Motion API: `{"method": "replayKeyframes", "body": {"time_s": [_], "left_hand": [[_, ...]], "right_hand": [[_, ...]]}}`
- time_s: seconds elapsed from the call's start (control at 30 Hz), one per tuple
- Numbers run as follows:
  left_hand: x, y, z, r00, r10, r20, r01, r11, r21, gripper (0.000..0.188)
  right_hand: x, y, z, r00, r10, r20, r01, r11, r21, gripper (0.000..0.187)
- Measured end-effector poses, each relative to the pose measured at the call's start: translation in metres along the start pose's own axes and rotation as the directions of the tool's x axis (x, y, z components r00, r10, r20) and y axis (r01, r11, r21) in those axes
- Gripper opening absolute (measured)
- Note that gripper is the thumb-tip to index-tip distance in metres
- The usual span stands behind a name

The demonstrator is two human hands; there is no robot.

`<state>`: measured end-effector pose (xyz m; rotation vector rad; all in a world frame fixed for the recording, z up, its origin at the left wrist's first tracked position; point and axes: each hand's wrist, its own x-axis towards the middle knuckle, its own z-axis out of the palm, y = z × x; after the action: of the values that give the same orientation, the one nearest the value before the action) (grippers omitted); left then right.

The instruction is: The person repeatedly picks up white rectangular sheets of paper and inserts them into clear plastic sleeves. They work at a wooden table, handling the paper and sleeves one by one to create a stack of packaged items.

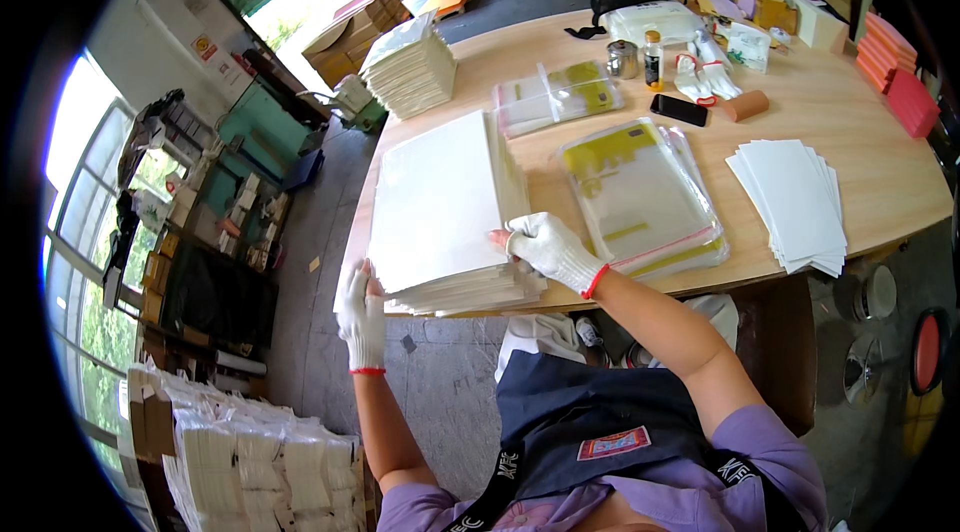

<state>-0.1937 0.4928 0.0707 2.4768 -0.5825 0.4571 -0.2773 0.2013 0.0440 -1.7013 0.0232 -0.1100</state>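
Note:
A tall stack of white sheets (440, 202), with a glossy clear wrap on the top one, stands near the table's front left edge. My left hand (361, 317), in a white knit glove with a red cuff, grips the top sheet's near left corner, its fingers partly hidden along the side. My right hand (553, 250), in a matching glove with bare fingertips showing, pinches the right edge. Right of it lies a pile of clear plastic bags (650, 202) with yellow-green print. A fanned pile of white cards (792, 202) rests farther right.
Behind the stack stands another stack of sheets (410, 67). More clear bags (557, 97), a metal cup (622, 59), a bottle (653, 62), a phone (679, 110), spare gloves (706, 79) and a brown block (745, 106) lie along the table (545, 157). Wrapped bundles (270, 452) stand at the lower left.

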Motion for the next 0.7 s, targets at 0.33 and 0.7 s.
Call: {"method": "replayKeyframes", "body": {"time_s": [0.33, 0.7], "left_hand": [[-0.143, -0.088, 0.149, 0.787, -0.617, 0.016, 0.363, 0.442, -0.820, 0.037], [-0.131, 0.112, 0.198, 0.811, 0.565, 0.151, -0.436, 0.756, -0.488, 0.019]], "right_hand": [[-0.163, 0.117, -0.120, 0.752, 0.077, -0.654, 0.026, 0.989, 0.146, 0.022], [-0.283, 0.164, -0.273, 0.181, 0.680, -0.711, 0.021, 0.720, 0.694, 0.009]]}}
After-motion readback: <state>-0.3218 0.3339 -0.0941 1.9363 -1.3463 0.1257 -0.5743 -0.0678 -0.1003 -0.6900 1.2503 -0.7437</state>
